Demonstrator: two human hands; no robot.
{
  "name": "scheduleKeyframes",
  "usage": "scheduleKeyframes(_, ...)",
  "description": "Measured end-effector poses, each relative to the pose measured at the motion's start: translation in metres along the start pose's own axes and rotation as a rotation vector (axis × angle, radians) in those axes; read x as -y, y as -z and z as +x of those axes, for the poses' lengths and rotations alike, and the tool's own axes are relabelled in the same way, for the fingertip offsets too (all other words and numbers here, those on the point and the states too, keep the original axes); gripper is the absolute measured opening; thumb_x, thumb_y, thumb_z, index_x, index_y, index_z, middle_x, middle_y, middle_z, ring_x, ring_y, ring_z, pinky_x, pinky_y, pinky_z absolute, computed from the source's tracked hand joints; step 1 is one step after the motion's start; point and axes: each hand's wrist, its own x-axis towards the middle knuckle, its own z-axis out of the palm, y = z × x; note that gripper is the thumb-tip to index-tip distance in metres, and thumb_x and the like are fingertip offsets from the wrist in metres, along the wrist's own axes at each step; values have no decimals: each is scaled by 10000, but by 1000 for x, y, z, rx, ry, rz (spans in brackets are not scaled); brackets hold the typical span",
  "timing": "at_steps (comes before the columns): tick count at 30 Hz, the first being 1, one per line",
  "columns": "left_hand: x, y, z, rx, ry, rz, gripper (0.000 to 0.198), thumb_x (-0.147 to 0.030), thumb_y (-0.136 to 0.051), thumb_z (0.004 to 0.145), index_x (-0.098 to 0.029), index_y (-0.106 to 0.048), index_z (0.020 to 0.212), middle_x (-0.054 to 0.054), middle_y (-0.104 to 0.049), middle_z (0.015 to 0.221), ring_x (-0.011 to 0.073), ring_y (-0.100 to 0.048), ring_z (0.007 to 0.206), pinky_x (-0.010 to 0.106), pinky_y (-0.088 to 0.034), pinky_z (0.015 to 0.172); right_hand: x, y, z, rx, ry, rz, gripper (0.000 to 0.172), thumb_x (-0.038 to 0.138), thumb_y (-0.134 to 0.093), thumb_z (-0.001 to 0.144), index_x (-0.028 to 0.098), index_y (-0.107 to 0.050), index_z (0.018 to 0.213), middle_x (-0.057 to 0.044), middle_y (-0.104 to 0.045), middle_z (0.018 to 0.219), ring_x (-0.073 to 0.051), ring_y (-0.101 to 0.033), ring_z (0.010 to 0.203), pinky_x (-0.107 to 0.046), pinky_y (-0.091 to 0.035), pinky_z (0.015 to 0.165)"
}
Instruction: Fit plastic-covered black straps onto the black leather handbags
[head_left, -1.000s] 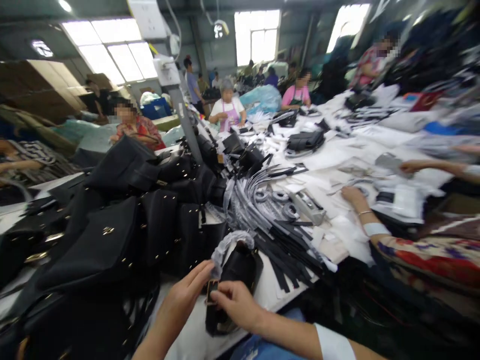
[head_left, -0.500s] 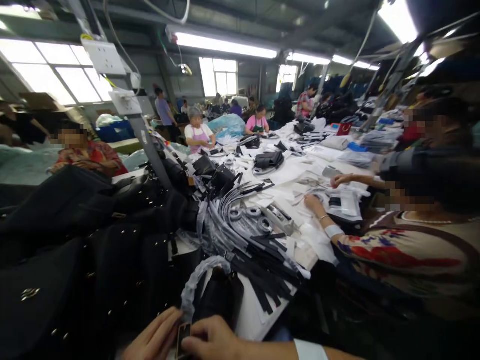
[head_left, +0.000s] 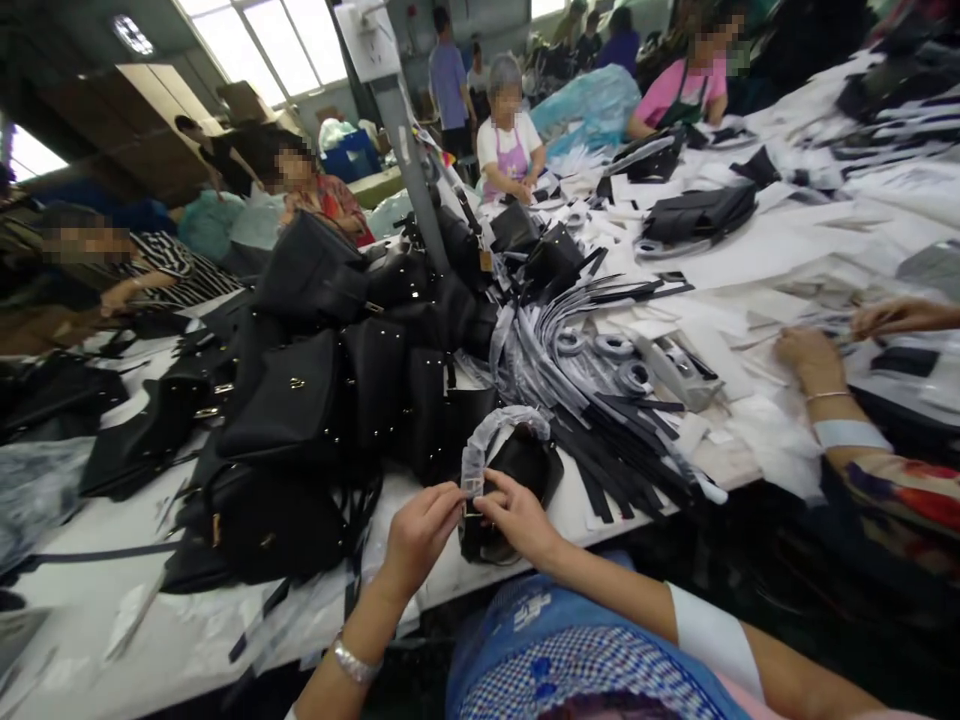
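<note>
A small black handbag (head_left: pixel 517 470) lies on the white table (head_left: pixel 172 630) right in front of me, its handle (head_left: pixel 499 428) wrapped in clear plastic. My left hand (head_left: pixel 420 535) and my right hand (head_left: pixel 517 520) meet at the bag's near end. Both pinch a small metal fitting (head_left: pixel 472 492) at the base of the wrapped handle, fingers pressed together on it.
A heap of finished black bags (head_left: pixel 300 390) fills the table to my left. Black straps and plastic-wrapped handles (head_left: pixel 592 400) fan out to the right, with tape rolls (head_left: pixel 622 360). A neighbour's arm (head_left: pixel 832 410) works at the right; several other people sit around. A grey post (head_left: pixel 409 150) rises behind the heap.
The camera tipped down, so both hands and the bag show fully now. The hands stay together on the fitting by the handle, now higher up near the plastic wrap.
</note>
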Motion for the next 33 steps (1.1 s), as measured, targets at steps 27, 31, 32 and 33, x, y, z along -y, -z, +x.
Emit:
scheduleKeyframes(27, -10, -34, -70, -1, 654, -576, 321, -322, -496, 927, -208, -593, 1210, 90, -665, 1187, 196, -649, 1037, 342, -536, 895, 23, 9, 9, 4, -79, -320, 467, 554, -646, 786, 122, -726, 944, -94, -732, 877, -245, -664, 833, -321, -502, 708)
scheduleKeyframes(31, -15, -46, -79, 12, 657, -622, 415, -352, -565, 891, -236, -560, 1290, 89, -587, 1339, 235, -550, 1228, 391, -502, 977, 23, 13, 8, 50, -104, -407, 473, 568, -589, 827, 124, -711, 937, -90, -723, 847, -243, -661, 830, -299, -491, 655)
scheduleKeyframes(32, -15, -48, -79, 6, 617, -590, 433, -357, -584, 881, -246, -556, 1299, 85, -576, 1355, 239, -523, 1257, 408, -478, 1010, 24, 12, 9, 93, -84, -428, 460, 558, -578, 840, 129, -707, 945, -85, -723, 858, -239, -661, 833, -301, -495, 673)
scheduleKeyframes(33, -14, -48, -77, -4, 571, -554, 444, -364, -600, 874, -251, -557, 1301, 83, -575, 1357, 242, -506, 1274, 423, -448, 1044, 28, 11, 10, 143, -49, -458, 438, 543, -571, 852, 137, -703, 952, -78, -725, 876, -234, -661, 841, -305, -498, 701)
